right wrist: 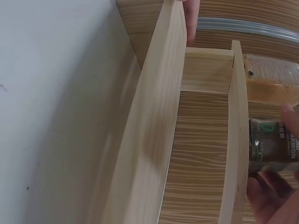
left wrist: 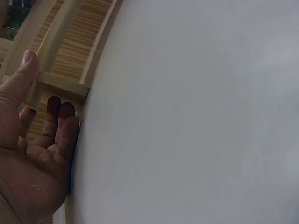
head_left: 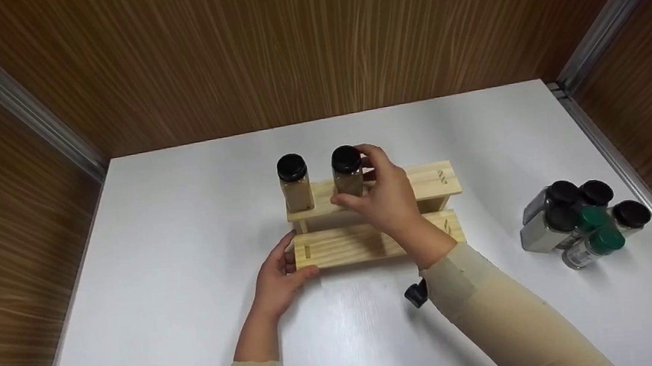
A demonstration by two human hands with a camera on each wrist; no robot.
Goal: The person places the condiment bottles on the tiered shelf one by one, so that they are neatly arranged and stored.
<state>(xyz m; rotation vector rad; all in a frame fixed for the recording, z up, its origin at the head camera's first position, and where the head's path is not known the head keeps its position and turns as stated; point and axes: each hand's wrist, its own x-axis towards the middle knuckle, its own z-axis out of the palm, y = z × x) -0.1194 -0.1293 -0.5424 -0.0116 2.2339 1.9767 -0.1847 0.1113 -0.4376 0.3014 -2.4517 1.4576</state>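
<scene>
A two-tier light wooden rack (head_left: 345, 246) stands on the white table. At the left end of its upper tier is a black-capped jar (head_left: 296, 189) with tan contents, its orange-brown body (right wrist: 268, 84) visible in the right wrist view. My right hand (head_left: 385, 198) holds a second black-capped jar (head_left: 348, 171) upright at the upper tier, thumb and fingers around it; the right wrist view shows the labelled jar (right wrist: 271, 144) against the tier. My left hand (head_left: 276, 282) holds the lower tier's left end, thumb on the front; the left wrist view shows the fingers (left wrist: 60, 123) beside the rack's end.
Several jars stand close together on the table at the right, among them a white-bodied one with a dark cap (head_left: 543, 233) and a green-capped one (head_left: 593, 246). Wood-grain panels (head_left: 311, 45) enclose the table's back and sides.
</scene>
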